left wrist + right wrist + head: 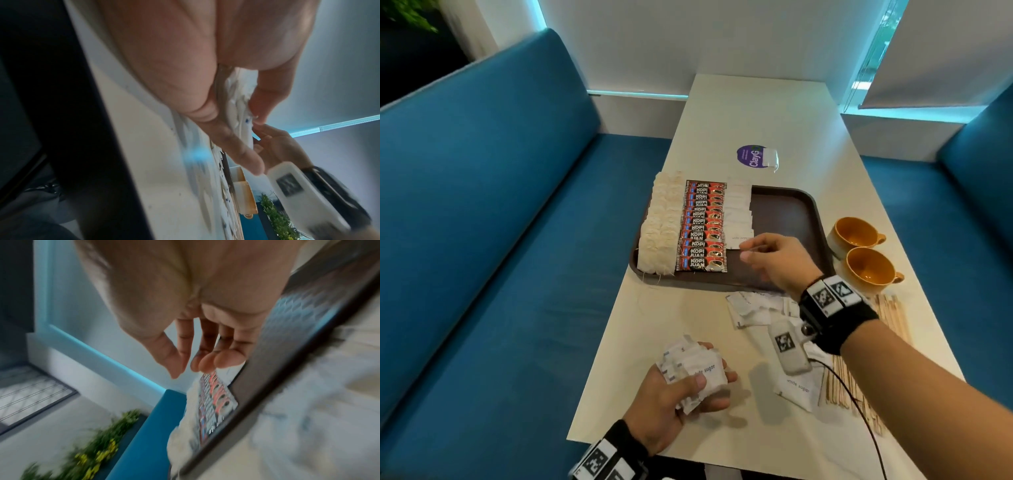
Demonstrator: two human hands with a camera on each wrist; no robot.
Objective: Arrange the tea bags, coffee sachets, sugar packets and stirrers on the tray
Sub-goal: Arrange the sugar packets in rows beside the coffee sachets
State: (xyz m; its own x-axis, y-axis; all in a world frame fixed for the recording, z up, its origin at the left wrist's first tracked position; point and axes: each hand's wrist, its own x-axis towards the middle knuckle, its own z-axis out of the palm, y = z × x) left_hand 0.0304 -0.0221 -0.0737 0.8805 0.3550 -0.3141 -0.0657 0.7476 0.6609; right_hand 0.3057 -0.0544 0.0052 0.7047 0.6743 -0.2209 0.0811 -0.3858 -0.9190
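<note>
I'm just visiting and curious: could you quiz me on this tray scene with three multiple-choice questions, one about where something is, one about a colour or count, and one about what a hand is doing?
1. Where do the stirrers lie?
A. On the tray
B. On the table, right of the tray
C. In a cup

2. How many cups stand beside the tray?
A. One
B. Two
C. Four

3. What is the left hand doing?
A. Holding a bunch of sugar packets
B. Resting flat on the table
C. Holding a cup

Answers:
1. B: the head view shows the wooden sticks spread on the table near the right forearm, none on the tray.
2. B: two orange cups stand at the tray's right edge.
3. A: its fingers and thumb curl round a stack of white packets, one reading "white sugar".
</note>
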